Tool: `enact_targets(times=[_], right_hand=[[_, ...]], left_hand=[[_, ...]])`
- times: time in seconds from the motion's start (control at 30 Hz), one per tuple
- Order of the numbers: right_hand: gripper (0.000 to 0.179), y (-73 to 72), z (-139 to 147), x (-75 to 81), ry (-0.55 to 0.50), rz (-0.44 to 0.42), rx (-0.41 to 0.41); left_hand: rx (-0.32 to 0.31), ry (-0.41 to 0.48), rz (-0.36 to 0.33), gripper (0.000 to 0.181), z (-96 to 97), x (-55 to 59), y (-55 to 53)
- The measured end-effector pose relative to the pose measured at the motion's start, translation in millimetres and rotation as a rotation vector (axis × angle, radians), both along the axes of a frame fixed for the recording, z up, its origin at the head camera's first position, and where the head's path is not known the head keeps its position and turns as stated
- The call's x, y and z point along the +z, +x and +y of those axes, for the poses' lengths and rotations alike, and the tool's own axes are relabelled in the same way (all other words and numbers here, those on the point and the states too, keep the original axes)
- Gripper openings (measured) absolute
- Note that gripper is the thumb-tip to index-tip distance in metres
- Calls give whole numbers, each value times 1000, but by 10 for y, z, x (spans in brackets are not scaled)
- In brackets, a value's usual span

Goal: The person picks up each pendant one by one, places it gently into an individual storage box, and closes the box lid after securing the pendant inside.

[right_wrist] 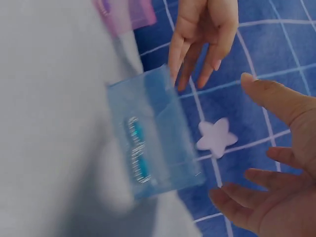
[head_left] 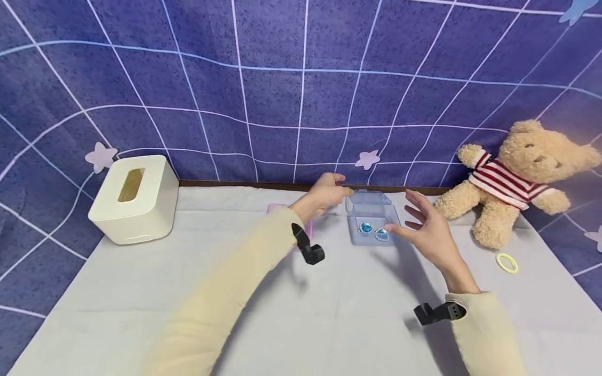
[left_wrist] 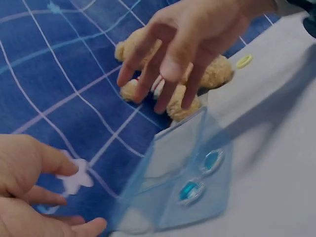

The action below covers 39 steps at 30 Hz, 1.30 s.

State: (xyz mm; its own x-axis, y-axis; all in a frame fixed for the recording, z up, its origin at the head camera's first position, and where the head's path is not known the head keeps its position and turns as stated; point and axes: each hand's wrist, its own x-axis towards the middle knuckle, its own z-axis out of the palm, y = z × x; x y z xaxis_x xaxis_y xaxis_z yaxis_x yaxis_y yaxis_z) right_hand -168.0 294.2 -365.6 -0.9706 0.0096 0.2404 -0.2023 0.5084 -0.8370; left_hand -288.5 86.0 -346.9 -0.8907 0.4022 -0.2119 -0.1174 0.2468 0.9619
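A clear blue plastic box point(head_left: 374, 210) stands near the table's back edge, its lid tilted up at the rear. Inside lie two oval blue gem ornaments point(head_left: 365, 227) with sparkling pale rims. My left hand point(head_left: 327, 192) is at the lid's left side, fingers extended, gripping nothing. On the right, my right hand point(head_left: 430, 228) is spread, thumb reaching toward the box's right edge and fingers apart. In the right wrist view both hands flank the blue box point(right_wrist: 173, 128). A pink translucent box point(head_left: 275, 208) is mostly hidden behind my left forearm.
A cream tissue box point(head_left: 162, 209) stands at the back left. At the right a teddy bear point(head_left: 503, 183) in a striped sweater leans against the star-and-grid cloth backdrop point(head_left: 273, 94). A yellow ring point(head_left: 506, 263) lies before the bear on the white-covered table point(head_left: 329, 324).
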Motion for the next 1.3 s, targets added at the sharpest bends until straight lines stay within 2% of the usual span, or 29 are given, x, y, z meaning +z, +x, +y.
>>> enact_targets(times=[0.13, 0.23, 0.57, 0.67, 0.87, 1.07, 1.2, 1.3], right_hand=[[91, 5, 73, -184, -44, -80, -1], [92, -4, 91, -297, -52, -138, 2], [78, -54, 71, -433, -58, -185, -22], [77, -55, 72, -450, -55, -187, -31], [77, -33, 81, -458, -45, -190, -48], [76, -36, 86, -479, -25, -179, -66], [75, -39, 68, -479, -20, -177, -65], [75, -40, 62, -476, -3, -176, -68]], left_hand=[[76, 71, -105, 57, 196, -133, -13], [97, 127, -159, 57, 258, -206, -26], [94, 141, -182, 42, 215, -330, -55], [98, 153, -182, 41, 219, -347, -53], [79, 135, -115, 49, 251, -309, -27], [114, 169, -51, 57, 265, -281, 17], [145, 164, -61, 61, 256, -276, 11], [154, 173, -81, 54, 242, -263, -3]])
